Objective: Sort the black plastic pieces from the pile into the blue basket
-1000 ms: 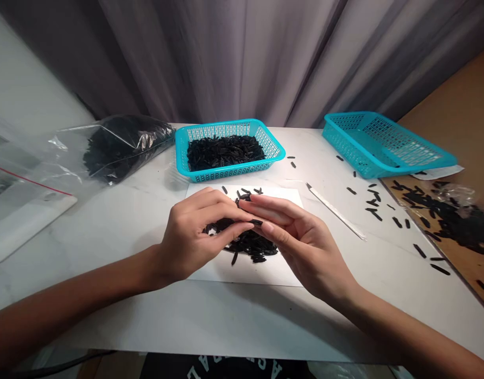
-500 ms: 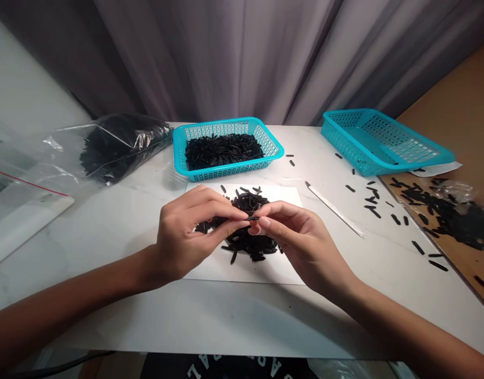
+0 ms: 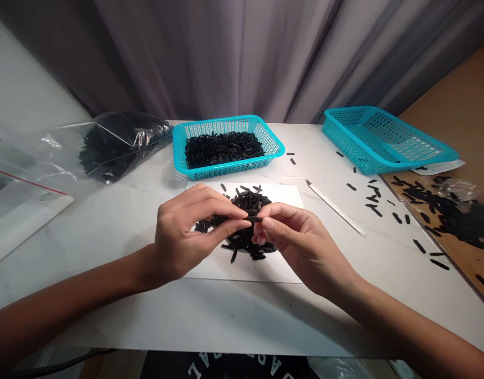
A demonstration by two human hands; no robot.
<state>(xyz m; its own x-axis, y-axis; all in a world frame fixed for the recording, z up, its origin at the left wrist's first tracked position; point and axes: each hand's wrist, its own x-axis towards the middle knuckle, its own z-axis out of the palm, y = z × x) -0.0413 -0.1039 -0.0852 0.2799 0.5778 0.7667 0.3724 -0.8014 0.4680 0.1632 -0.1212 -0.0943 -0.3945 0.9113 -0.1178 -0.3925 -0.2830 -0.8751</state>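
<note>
A small black strip [image 3: 253, 218] is held level between both hands. My left hand [image 3: 190, 231] pinches its left end between thumb and fingers, and my right hand [image 3: 301, 237] pinches the right end. Beneath them a loose pile of black strips [image 3: 252, 202] lies on a white sheet [image 3: 210, 271]; the hands hide part of it. Behind the sheet stands a blue basket [image 3: 279, 150] holding many similar strips.
A clear bag [image 3: 119, 142] of black pieces lies at the left. A white-handled pointed tool [image 3: 336, 208] rests right of the sheet. Another blue basket [image 3: 368, 163] sits back right. Scattered strips [image 3: 374, 209] lead towards a brown board [image 3: 455, 247] bearing more black pieces.
The fingers of my right hand have shifted slightly right along the strip, and more of it shows between the hands. My left hand keeps its pinch.
</note>
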